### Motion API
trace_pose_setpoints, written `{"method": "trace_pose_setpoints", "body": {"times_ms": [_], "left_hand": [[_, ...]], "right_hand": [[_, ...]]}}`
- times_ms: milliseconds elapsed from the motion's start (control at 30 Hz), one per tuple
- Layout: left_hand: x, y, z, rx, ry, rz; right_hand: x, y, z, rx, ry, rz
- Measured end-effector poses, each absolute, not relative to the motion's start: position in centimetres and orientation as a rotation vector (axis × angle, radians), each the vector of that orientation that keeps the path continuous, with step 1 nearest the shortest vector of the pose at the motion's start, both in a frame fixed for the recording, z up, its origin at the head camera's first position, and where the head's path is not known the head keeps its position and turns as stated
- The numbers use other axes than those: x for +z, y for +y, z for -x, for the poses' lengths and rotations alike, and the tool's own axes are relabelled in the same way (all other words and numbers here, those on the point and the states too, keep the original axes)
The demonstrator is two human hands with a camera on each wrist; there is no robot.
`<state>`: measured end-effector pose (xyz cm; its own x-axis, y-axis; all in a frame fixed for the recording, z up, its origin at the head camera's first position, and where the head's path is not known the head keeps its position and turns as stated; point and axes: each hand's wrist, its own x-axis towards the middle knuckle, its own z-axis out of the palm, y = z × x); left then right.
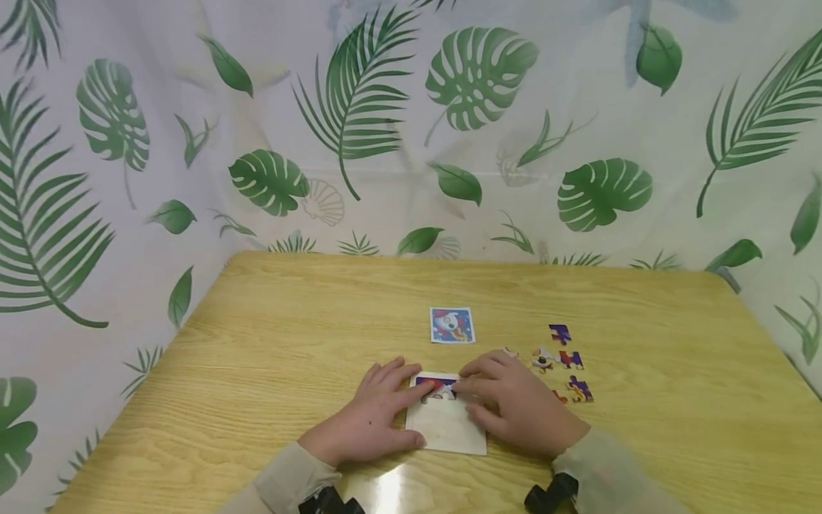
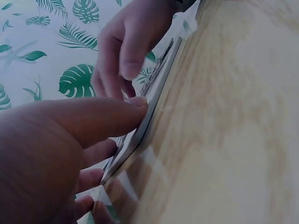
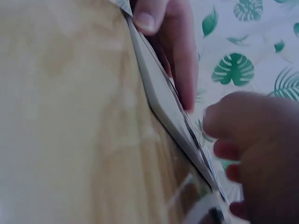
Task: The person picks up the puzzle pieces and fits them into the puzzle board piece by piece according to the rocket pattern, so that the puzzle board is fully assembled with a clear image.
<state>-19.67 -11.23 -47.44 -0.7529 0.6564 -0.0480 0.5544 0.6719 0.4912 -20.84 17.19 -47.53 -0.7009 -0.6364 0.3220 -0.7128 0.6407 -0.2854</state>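
**Both hands laid on a puzzle board at the near edge of the table**

Head view: the left hand [image 1: 375,417] is laid flat on the wooden table [image 1: 257,357], fingers fairly straight, its fingertips resting against the left edge of a pale puzzle board [image 1: 446,425]. The right hand [image 1: 514,407] is set on the board's right side, fingers bent, its fingertips pressed on a coloured puzzle piece [image 1: 437,386] seated at the board's top edge. The board lies near the front of the table, between the two hands. A small reference picture card [image 1: 452,325] is seen further back, apart from the board. Loose puzzle pieces [image 1: 565,360] are scattered to the right of the right hand, close beside it.

Left wrist view: the left hand [image 2: 51,154] is seen close up, its thumb extended and touching the edge of the board [image 2: 140,126]. The right hand [image 2: 128,46] is seen beyond, fingers curved down onto the board's surface. The table [image 2: 224,130] fills the right side.

Right wrist view: the picture is blurred. The right hand [image 3: 254,149] is shown with curled fingers above the board [image 3: 173,112]; whether anything is pinched cannot be told here. The left hand [image 3: 170,42] is held against the board's far edge.
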Motion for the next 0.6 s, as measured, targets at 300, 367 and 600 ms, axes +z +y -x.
{"method": "trace_pose_setpoints", "body": {"times_ms": [300,367,600], "left_hand": [[-47.1,-11.3,19.8,0.675,2.652,-1.001],[-47.1,-11.3,19.9,0.671,2.659,-1.004],[-47.3,-11.3,19.7,0.691,2.653,-0.978]], "right_hand": [[-47.7,16.5,20.6,0.485,-2.752,-1.150],[-47.7,16.5,20.7,0.481,-2.757,-1.150],[-48.0,17.6,21.4,0.613,-2.703,-0.986]]}}
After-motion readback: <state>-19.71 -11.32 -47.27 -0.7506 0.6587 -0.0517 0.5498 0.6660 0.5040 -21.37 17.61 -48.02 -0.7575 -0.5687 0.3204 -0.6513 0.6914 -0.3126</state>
